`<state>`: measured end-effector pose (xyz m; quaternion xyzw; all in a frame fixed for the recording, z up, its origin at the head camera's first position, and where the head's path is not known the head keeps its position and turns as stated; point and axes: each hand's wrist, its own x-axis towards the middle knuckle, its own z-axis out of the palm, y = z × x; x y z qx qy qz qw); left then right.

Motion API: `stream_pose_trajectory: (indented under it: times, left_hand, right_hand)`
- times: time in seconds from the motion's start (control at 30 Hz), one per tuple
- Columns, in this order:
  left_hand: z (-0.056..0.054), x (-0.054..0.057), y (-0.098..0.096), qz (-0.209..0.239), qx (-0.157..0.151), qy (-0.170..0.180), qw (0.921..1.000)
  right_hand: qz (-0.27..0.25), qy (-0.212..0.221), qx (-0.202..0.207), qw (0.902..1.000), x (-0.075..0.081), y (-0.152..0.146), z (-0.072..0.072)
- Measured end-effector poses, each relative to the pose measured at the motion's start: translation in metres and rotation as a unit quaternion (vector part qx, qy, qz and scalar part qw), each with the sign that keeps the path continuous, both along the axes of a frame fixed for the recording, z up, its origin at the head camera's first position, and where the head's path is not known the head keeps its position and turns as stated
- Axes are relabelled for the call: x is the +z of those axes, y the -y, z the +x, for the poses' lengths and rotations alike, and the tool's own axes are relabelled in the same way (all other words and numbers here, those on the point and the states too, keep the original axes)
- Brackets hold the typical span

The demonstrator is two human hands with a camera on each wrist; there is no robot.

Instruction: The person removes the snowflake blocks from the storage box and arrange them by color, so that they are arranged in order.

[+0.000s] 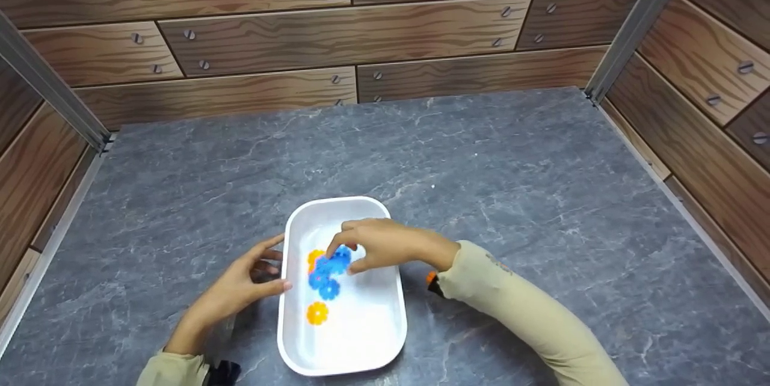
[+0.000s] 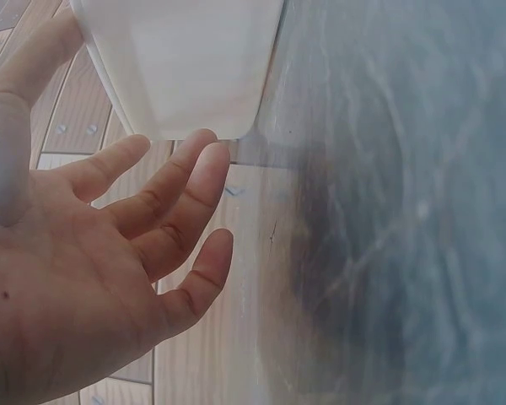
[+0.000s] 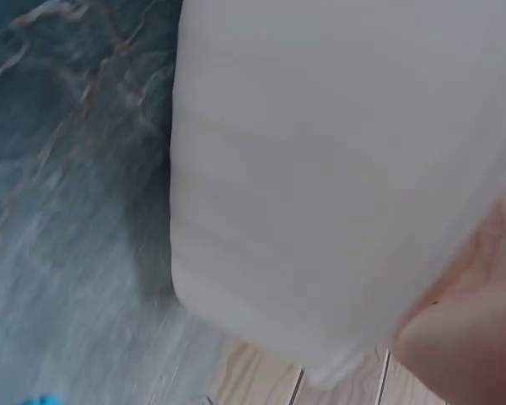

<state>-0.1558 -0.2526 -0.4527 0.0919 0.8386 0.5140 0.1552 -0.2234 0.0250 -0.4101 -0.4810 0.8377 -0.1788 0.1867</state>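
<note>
Reaching into the tray [image 1: 361, 344], your right hand [image 1: 382, 245] comes in over its right rim, with thumb and index finger bent down around the heap of blue flowers [image 1: 325, 288]. There is a gap between those two fingers, but you cannot tell whether they pinch a piece. Your left hand [image 1: 243, 281] is just outside the tray's left wall, its fingers spread and relaxed, gripping nothing, while the thumb tip touches the rim. The blue flowers lie overlapping near the middle of the tray, a little toward its left wall. An orange flower [image 1: 315, 257] shows partly at the left edge of that heap, and a second orange piece [image 1: 313, 317] lies flat and apart from it, nearer the tray's end closest to you. Under the tray is the grey marbled counter [image 1: 511, 193], stretching well beyond it on the far side and to the right. Two tiny white specks [image 1: 432, 186] lie on it, past the tray's far right corner. Wood-patterned panels [image 1: 271, 37] stand behind the tray and off to both sides. Your right sleeve [image 1: 529, 308] is to the right of the tray.
</note>
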Motion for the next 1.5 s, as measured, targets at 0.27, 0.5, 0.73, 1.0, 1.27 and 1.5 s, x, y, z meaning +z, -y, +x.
stream_pose_trajectory:
  times: [0.27, 0.5, 0.73, 1.0, 1.27, 1.5]
  left_hand:
    - [0.000, 0.001, 0.000, -0.003, 0.001, -0.001, 1.0000]
    - [0.001, 0.000, 0.002, -0.002, -0.005, 0.010, 0.9999]
    - [0.001, -0.001, 0.000, -0.003, -0.004, 0.008, 1.0000]
    - [0.001, 0.000, 0.000, -0.008, -0.004, -0.002, 1.0000]
    - [0.000, 0.001, 0.000, -0.014, 0.000, 0.002, 0.9999]
    - [0.001, 0.000, 0.001, -0.003, -0.014, -0.004, 0.9999]
  right_hand:
    - [-0.032, 0.005, -0.029, 0.9991, 0.013, -0.033, -0.010]
    - [-0.054, 0.025, -0.078, 0.9952, 0.019, -0.065, -0.014]
    - [-0.060, 0.024, -0.100, 0.9928, 0.018, -0.089, -0.015]
    - [-0.060, 0.019, -0.113, 0.9916, 0.017, -0.109, -0.014]
    - [-0.043, 0.028, -0.135, 0.9895, 0.007, -0.125, -0.016]
    - [-0.026, 0.036, -0.151, 0.9876, -0.005, -0.137, -0.017]
